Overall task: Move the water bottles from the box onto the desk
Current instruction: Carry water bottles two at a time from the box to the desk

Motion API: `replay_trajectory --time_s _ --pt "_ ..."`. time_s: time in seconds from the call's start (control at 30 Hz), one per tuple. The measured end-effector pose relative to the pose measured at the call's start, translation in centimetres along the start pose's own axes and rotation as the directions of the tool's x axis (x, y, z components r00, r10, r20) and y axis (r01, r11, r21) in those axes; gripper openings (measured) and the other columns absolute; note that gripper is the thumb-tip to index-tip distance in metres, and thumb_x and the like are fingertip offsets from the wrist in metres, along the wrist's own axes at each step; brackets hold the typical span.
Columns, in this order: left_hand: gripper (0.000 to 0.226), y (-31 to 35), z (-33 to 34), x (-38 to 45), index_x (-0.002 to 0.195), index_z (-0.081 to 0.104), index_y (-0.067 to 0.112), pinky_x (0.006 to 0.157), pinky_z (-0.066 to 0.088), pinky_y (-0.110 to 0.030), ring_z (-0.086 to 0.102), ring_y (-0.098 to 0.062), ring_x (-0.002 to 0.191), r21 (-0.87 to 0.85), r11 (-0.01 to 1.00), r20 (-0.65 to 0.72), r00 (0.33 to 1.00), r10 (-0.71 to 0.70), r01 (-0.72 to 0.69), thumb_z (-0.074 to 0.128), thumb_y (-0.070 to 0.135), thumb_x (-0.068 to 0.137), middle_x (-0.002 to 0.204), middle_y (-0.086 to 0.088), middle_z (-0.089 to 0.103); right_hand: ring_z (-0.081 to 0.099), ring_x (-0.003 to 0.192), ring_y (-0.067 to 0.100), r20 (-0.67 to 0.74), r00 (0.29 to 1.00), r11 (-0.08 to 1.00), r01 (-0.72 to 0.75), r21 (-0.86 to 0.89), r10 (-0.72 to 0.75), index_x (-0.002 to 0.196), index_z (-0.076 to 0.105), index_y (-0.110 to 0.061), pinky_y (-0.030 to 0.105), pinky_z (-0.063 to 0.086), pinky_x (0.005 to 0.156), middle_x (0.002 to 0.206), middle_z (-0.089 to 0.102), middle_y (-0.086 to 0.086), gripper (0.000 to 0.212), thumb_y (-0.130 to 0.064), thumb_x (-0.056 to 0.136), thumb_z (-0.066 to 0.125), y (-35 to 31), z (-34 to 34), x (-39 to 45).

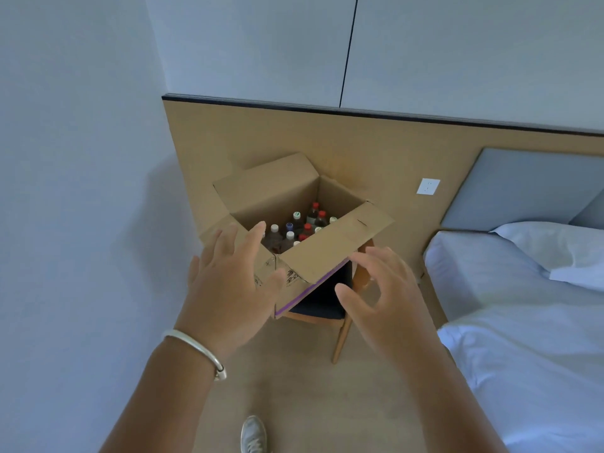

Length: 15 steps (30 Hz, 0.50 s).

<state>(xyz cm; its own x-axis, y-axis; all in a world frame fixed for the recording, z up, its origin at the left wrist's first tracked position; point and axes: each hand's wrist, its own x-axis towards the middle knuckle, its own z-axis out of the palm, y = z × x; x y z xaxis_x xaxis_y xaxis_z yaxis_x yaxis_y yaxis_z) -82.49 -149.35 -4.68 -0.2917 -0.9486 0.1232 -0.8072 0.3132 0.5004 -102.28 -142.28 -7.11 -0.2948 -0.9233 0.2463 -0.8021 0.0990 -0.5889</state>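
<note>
The left hand [228, 282], fingers spread and holding nothing, hovers at seven o'clock of the open brown cardboard box [277, 191] of upright capped plastic bottles [294, 228]; the right hand [382, 295], loosely open and also holding nothing, is at five o'clock, seemingly not touching it.

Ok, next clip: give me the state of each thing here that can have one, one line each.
cardboard box: open, flaps folded out, sitting on the chair.
bottles: upright inside the box, capped, none taken out.
chair: standing on the floor, box on its seat.
left hand: open, fingers spread, at the box's near corner, holding nothing.
right hand: open, fingers loosely bent, near the right flap, holding nothing.
bed: made, pillow at its head.
</note>
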Motion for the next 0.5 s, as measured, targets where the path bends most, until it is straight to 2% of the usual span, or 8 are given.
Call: replay_trajectory --time_s 0.17,0.23,0.33,0.5 --pt "0.07 -4.1 0.0 9.7 0.154 0.014 0.036 0.121 0.017 -0.049 0.009 -0.023 0.15 -0.032 0.999 0.078 0.996 -0.041 0.044 0.047 0.052 0.094 0.161 -0.002 0.018 0.033 0.138 0.008 -0.004 0.999 0.997 -0.052 -0.05 0.052 0.133 0.056 -0.031 0.039 0.031 0.116 0.142 0.045 -0.013 0.053 -0.049 0.083 0.057 -0.7 2.5 8.1" --pt "0.07 -5.5 -0.2 13.3 0.155 0.015 0.035 0.121 0.017 -0.046 0.01 -0.023 0.15 -0.062 0.996 0.103 0.993 -0.054 0.061 0.048 0.049 0.094 0.161 -0.003 0.019 0.035 0.137 0.008 0.003 0.998 0.994 -0.064 -0.086 0.065 0.132 0.057 -0.031 0.036 0.03 0.115 0.138 0.046 -0.015 0.049 -0.041 0.085 0.062 -1.3 3.5 11.5" --pt "0.068 -8.2 0.1 18.5 0.155 0.017 0.033 0.119 0.021 -0.046 0.017 -0.025 0.147 -0.091 0.992 0.149 0.987 -0.068 0.082 0.047 0.047 0.095 0.158 -0.003 0.024 0.038 0.126 0.003 -0.014 0.995 0.988 -0.096 -0.121 0.095 0.13 0.058 -0.031 0.022 0.026 0.105 0.126 0.043 -0.023 0.046 -0.03 0.084 0.066 -2.1 5.5 16.5" --pt "0.067 -11.7 1.4 24.5 0.155 0.021 0.027 0.117 0.026 -0.044 0.025 -0.024 0.144 -0.137 0.986 0.172 0.983 -0.068 0.092 0.049 0.042 0.097 0.155 -0.001 0.032 0.038 0.129 0.005 0.058 0.992 0.984 -0.107 -0.144 0.116 0.131 0.056 -0.029 0.029 0.031 0.11 0.137 0.047 -0.014 0.046 -0.027 0.086 0.066 -2.3 8.7 22.4"
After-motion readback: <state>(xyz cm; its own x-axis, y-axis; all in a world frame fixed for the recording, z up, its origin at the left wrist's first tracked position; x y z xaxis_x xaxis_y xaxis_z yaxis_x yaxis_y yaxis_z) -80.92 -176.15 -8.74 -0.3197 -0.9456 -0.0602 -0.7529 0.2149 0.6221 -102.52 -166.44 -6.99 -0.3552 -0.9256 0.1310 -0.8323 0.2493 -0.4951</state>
